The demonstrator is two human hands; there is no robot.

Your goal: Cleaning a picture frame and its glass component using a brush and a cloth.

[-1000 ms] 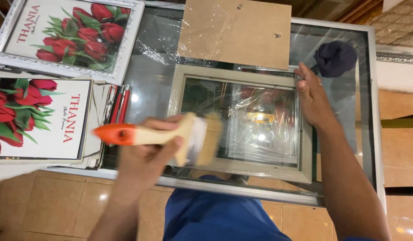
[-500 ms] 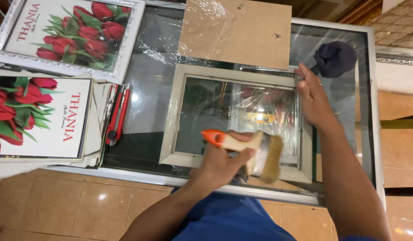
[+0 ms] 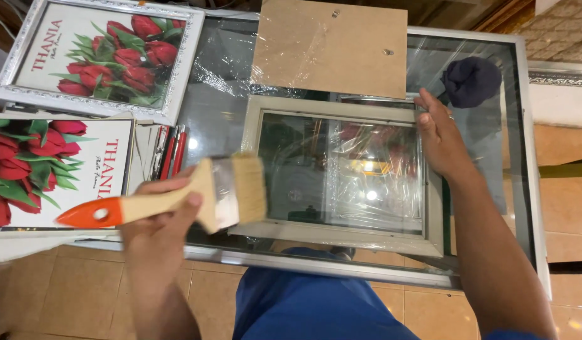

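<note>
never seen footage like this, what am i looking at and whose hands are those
This is a single view from a camera worn on a person's head, looking down at their own bare hands; there is no machine. The left hand holds a wide paintbrush with a wooden handle and orange tip, over the left edge of a pale picture frame. The right hand rests on the frame's right side. The frame lies on a glass table covered in clear film. Also there: a brown backing board, two red tulip pictures and a dark cloth.
</note>
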